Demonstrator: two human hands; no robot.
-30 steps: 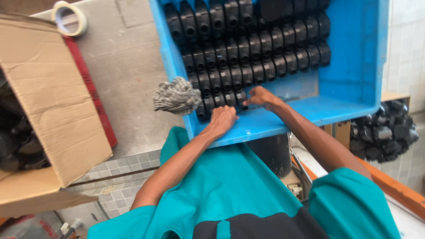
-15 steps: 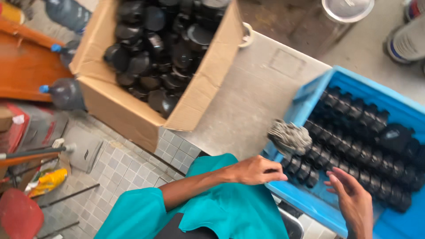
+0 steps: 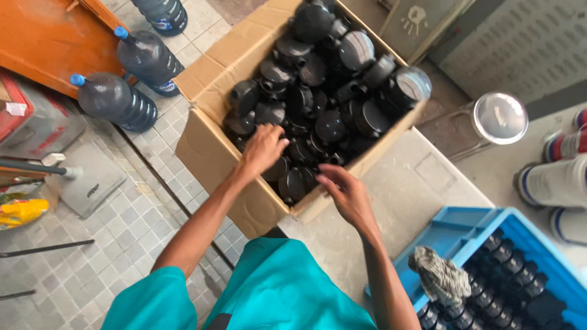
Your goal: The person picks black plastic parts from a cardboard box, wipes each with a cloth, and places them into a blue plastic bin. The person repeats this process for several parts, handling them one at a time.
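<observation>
A: Over the open brown cardboard box (image 3: 211, 146), both hands are seen reaching into the heap of black round plastic parts (image 3: 324, 104).

B: Hand states?

A: Left hand (image 3: 263, 150) is laid palm-down on the heap near the box's near wall, fingers curled onto a part; whether one is actually gripped cannot be told. Right hand (image 3: 345, 192) is held above the box's near corner, fingers spread, nothing grasped.

B: Progress?

A: Box is judged far from emptied; it is piled to the rim. Blue plastic crate (image 3: 455, 235) at lower right is seen with rows of the same black parts stood neatly along one side, so some sorting is judged done. Much of the crate is out of view.

B: Anything else nearby?

A: Grey-brown rag (image 3: 440, 278) is draped on the crate edge. Dark plastic bottles with blue caps (image 3: 131, 79) are stood on the tiled floor beside the box.
</observation>
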